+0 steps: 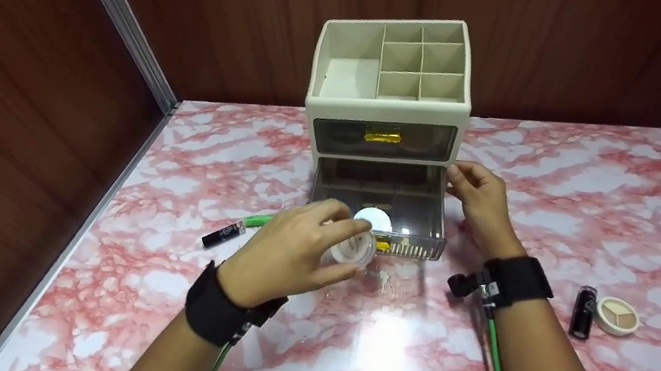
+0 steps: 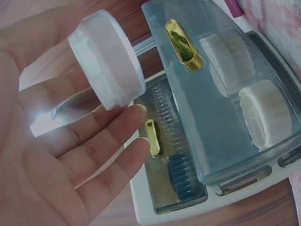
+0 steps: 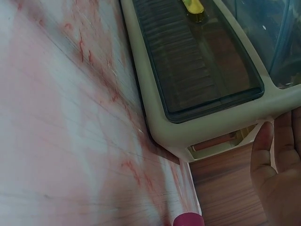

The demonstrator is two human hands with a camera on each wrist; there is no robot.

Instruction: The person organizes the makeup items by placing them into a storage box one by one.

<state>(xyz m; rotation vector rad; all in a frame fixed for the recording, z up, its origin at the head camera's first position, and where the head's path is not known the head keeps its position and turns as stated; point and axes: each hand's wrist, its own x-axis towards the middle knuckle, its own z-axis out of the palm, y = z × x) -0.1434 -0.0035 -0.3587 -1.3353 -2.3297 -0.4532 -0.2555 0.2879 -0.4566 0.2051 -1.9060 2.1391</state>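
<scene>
My left hand (image 1: pixel 296 245) pinches a small round white-rimmed jar (image 2: pixel 108 59) between thumb and finger, in front of the pulled-out middle drawer (image 1: pixel 329 195). Its other fingers are spread in the left wrist view. Two round white containers stand in that clear drawer; one of them, a white container (image 2: pixel 268 115), shows near the drawer's side. The makeup organizer (image 1: pixel 390 106) is cream, with an upper drawer (image 1: pixel 337 138) pushed in. My right hand (image 1: pixel 483 200) holds the organizer's right side edge by thumb and fingers; some fingertips are hidden behind it.
To the right, a black lipstick tube (image 1: pixel 583 311) lies beside a round three-colour palette (image 1: pixel 617 316). Another black tube (image 1: pixel 223 234) and a green item (image 1: pixel 257 220) lie left of the drawer. Brown panels (image 1: pixel 249 25) stand behind the marbled table (image 1: pixel 162 278).
</scene>
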